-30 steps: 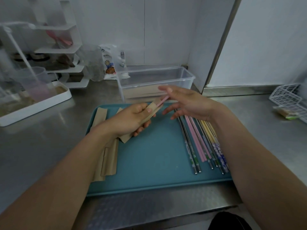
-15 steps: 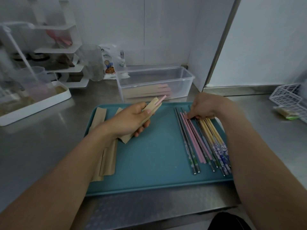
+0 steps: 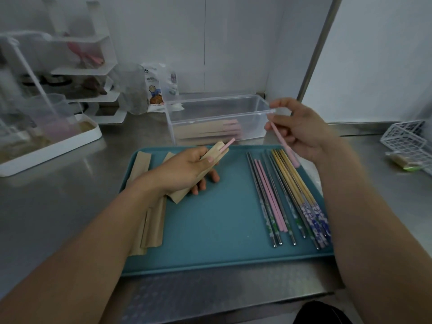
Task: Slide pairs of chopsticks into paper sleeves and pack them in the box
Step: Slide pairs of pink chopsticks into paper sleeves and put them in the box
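My left hand (image 3: 184,170) grips a brown paper sleeve (image 3: 210,160) over the teal tray (image 3: 210,230); a pink chopstick tip (image 3: 228,145) pokes out of its open end. My right hand (image 3: 301,132) holds a second pink chopstick (image 3: 284,143) in the air above the tray's far right side, angled down toward me. Several loose chopsticks (image 3: 287,199), pink, steel, wood and blue-patterned, lie in a row on the tray's right half. Spare paper sleeves (image 3: 152,220) lie on the tray's left edge. The clear plastic box (image 3: 217,106) behind the tray holds a few sleeved pairs (image 3: 210,130).
A white tray (image 3: 51,146) with jars and a white rack (image 3: 86,73) stand at the back left. A snack bag (image 3: 156,90) leans against the wall. A white wire basket (image 3: 406,141) sits at the right. The steel counter (image 3: 58,206) surrounds the tray.
My right hand went down to the row of chopsticks, took a pink one and lifted it toward the box. My left hand kept holding the sleeve in place.
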